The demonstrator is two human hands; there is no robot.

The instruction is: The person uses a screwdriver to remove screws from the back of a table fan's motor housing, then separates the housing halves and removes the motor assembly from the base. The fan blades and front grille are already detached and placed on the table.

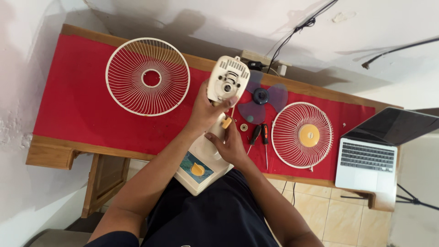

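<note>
Illumination bright and even, daylight in character. Soft shadows fall on the white wall [192, 18] beyond the table [73, 155], thrown away from the viewer. No glare on the red cloth [77, 100]. Focus sharp at centre; no motion blur noted. Wide-angle lens bends the table's edges and stretches the frame corners.

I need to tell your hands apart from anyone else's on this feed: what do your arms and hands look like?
Both hands, left hand and right hand, are bare: no gloves, rings or watch visible. The forearms are uncovered; a dark navy short sleeve shows at the left upper arm.
</note>
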